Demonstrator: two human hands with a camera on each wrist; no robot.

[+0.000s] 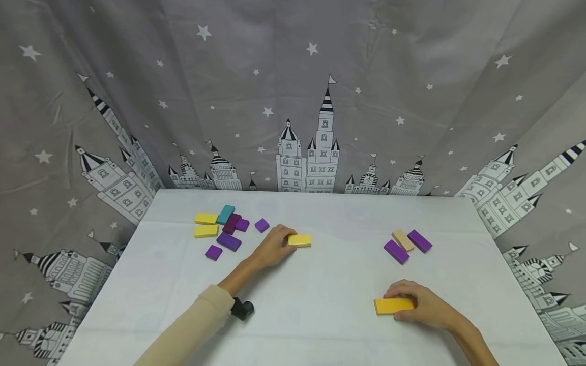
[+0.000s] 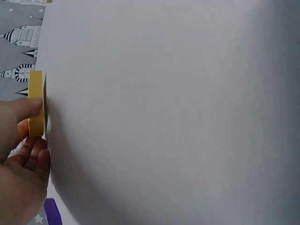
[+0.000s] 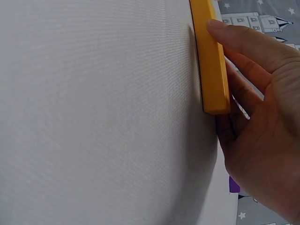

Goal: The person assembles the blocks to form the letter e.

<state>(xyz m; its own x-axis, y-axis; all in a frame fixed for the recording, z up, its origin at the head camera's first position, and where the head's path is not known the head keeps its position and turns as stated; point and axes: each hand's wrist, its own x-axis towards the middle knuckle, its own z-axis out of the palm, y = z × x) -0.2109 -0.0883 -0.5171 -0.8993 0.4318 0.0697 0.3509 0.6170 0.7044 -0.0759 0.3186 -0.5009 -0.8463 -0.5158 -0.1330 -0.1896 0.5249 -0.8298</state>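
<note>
My left hand (image 1: 273, 246) pinches a yellow block (image 1: 300, 241) near the middle of the white table, its thumb on the near side. In the left wrist view the same yellow block (image 2: 35, 104) sits between thumb and fingers. Nearer the front right, my right hand (image 1: 423, 305) grips a longer orange-yellow block (image 1: 392, 305) lying crosswise. The right wrist view shows thumb and fingers on opposite sides of this orange-yellow block (image 3: 212, 61). Whether either block touches the tabletop is hard to tell.
Left of my left hand lies a loose group of blocks: two yellow blocks (image 1: 206, 231), a teal block (image 1: 226, 214), a maroon block (image 1: 232, 223) and several purple blocks (image 1: 229, 241). At the right, a tan block (image 1: 403, 240) lies between two purple blocks (image 1: 396, 252). A castle-print curtain (image 1: 256, 101) surrounds the table.
</note>
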